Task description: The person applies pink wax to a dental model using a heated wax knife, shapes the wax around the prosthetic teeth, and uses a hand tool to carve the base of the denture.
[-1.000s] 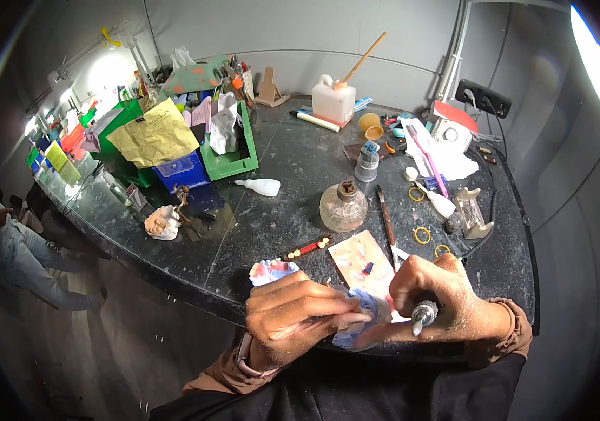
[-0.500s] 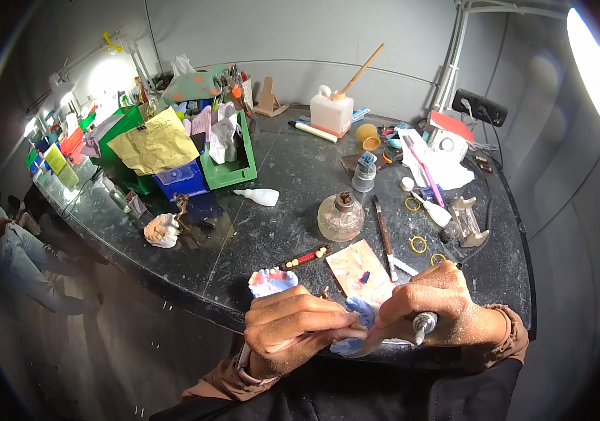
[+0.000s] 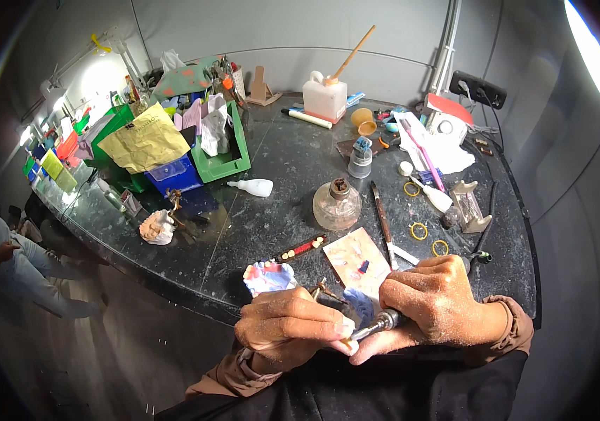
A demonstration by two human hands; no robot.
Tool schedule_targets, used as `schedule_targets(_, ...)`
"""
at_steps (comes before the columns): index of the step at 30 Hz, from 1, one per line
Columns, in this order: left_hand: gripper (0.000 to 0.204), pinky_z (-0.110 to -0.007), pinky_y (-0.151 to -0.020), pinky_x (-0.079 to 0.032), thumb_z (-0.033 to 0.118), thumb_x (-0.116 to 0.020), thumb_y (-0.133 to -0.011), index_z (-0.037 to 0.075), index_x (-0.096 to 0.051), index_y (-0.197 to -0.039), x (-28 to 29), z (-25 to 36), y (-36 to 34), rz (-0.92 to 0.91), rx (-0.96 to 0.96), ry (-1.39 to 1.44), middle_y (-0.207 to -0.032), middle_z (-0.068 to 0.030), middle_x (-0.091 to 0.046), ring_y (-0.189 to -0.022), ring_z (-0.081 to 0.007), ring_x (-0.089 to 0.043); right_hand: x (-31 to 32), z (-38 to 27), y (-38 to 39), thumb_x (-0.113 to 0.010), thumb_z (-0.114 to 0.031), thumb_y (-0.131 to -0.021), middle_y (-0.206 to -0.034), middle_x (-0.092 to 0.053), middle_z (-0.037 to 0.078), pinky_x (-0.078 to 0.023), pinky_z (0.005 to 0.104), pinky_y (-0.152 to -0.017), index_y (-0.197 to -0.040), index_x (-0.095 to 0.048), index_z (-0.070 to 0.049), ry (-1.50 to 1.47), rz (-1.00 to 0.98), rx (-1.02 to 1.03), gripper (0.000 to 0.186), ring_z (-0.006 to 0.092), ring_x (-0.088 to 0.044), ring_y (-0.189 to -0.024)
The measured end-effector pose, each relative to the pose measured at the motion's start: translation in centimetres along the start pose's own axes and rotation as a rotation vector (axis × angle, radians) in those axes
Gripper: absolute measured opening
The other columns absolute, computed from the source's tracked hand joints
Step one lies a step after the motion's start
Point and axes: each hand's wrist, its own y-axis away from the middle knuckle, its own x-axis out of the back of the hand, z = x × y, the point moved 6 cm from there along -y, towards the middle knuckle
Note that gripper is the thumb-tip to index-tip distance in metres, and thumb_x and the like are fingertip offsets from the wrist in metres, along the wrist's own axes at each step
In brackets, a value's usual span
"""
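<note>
My right hand (image 3: 432, 305), dusted with pale powder, is closed round a metal rotary handpiece (image 3: 383, 323). The tool points left, its tip meeting a small cream piece like a false tooth (image 3: 350, 344). That piece is pinched between the thumb and fingers of my left hand (image 3: 289, 330), and its far side is hidden. Just beyond the hands is a blue dental cast (image 3: 360, 303), partly covered by my fingers. A blue and pink dental cast (image 3: 269, 278) lies past my left hand. Near it rests a red wax strip set with small teeth (image 3: 303, 248).
A glass spirit burner (image 3: 337, 204), a wax knife (image 3: 383, 221) and a stained square pad (image 3: 357, 261) lie ahead. Green and blue bins (image 3: 224, 163) stand at the far left, a white jug (image 3: 325, 98) at the back. A lamp (image 3: 595, 63) hangs right. Another person (image 3: 33, 270) is at left.
My right hand has turned the handpiece so its tip points left to the small cream piece. My left hand has shifted slightly left and down. The view has moved a little.
</note>
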Motion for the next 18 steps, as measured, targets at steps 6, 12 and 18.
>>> schedule_targets(6,0.016,-0.022,-0.049,-0.046,0.0,-0.074,-0.064,0.003,-0.065,-0.077,0.01,-0.11,-0.05,-0.011,-0.009,-0.017,-0.076,-0.0079,-0.067,-0.063,-0.0149,-0.064,0.01,-0.06,-0.02,-0.068,-0.059,-0.062,-0.048,-0.045,0.0,-0.037,0.0263,-0.035,-0.059,-0.046,-0.009,0.022,0.031,0.012,0.054,0.0142,-0.052,-0.037)
schedule_targets(12,0.015,-0.021,-0.049,-0.046,-0.001,-0.073,-0.065,0.003,-0.065,-0.077,0.12,-0.29,0.04,-0.006,-0.006,-0.016,-0.076,-0.0078,-0.066,-0.063,-0.0147,-0.064,-0.26,0.03,-0.06,-0.068,-0.058,-0.062,-0.046,-0.043,-0.001,-0.036,0.0265,-0.035,-0.057,-0.046,-0.009,-0.028,0.028,0.004,0.054,0.0148,-0.051,-0.037)
schedule_targets(18,0.013,-0.022,-0.049,-0.046,-0.002,-0.071,-0.068,0.003,-0.065,-0.078,0.1,-0.28,0.03,-0.018,0.011,-0.003,-0.076,-0.008,-0.066,-0.063,-0.0144,-0.064,-0.44,0.03,-0.07,-0.069,-0.059,-0.062,-0.045,-0.042,-0.001,-0.036,0.0259,-0.034,-0.056,-0.045,-0.01,-0.02,0.036,0.014,0.055,0.0144,-0.05,-0.036)
